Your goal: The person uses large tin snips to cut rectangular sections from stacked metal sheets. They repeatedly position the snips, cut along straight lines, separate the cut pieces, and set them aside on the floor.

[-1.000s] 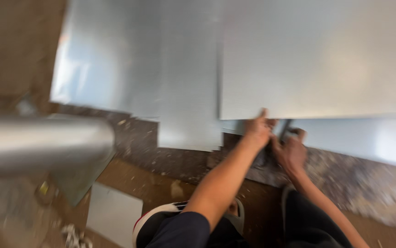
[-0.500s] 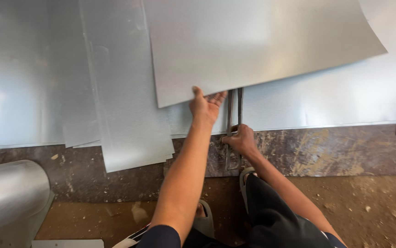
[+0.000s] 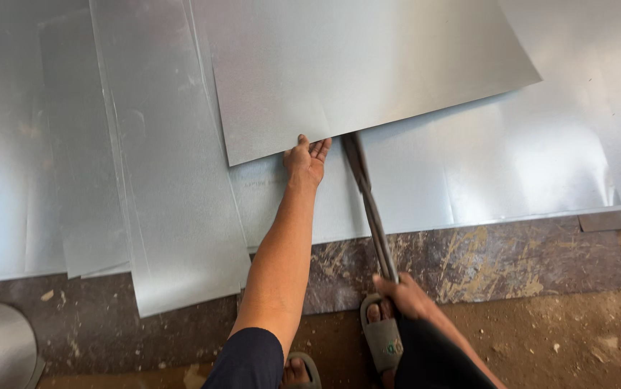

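Head view shows your left hand (image 3: 307, 158) stretched forward, fingers curled under the near edge of the large grey galvanised metal sheet (image 3: 353, 65) and holding it. That sheet lies tilted on top of other flat grey metal sheets (image 3: 173, 216) spread over the floor. Just beside that hand, to its right, the long dark metal shears (image 3: 368, 202) reach up to the same edge. Your right hand (image 3: 405, 294) is closed around the shears' handles, close to your body, above your grey sandal (image 3: 382, 338).
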Motion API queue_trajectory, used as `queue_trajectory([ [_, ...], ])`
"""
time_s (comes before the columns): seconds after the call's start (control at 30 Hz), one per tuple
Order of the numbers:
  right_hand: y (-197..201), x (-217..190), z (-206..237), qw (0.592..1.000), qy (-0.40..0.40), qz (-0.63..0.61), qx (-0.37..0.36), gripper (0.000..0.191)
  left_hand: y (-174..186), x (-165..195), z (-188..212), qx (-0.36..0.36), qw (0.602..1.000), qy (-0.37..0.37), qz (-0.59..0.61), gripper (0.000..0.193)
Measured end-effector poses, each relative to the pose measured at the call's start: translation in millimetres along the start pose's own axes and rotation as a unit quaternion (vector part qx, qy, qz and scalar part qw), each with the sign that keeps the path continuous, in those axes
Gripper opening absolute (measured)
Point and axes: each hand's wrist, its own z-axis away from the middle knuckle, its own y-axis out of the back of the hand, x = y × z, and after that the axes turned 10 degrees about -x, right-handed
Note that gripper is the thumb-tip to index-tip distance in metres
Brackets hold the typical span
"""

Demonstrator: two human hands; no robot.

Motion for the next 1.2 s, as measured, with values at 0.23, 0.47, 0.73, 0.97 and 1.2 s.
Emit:
queue_trajectory([
  [0.23, -9, -1, 71, 0.979, -0.178, -0.098, 0.028, 0.036, -5, -7, -12, 0.023, 0.998, 0.043, -0.041, 0.043],
  [0.47, -2, 11, 17, 0.994, 0.066, -0.082, -0.037, 0.033, 11, -29, -12, -0.001, 0.999, 0.035, -0.020, 0.046],
  [0.73, -5, 26, -6, 0.997, 0.052, -0.035, -0.040, 0.035, 14, -31, -10, 0.002, 0.998, 0.050, -0.035, 0.051],
  [0.97, -3, 22, 2, 0.998, 0.049, -0.004, -0.034, 0.041, 8, -30, -6, 0.022, 0.996, 0.058, -0.056, 0.052],
  [1.2, -2, 31, -1, 1.000, -0.004, 0.020, 0.015, 0.046, 9, -30, -6, 0.010, 0.997, 0.056, -0.045, 0.052],
])
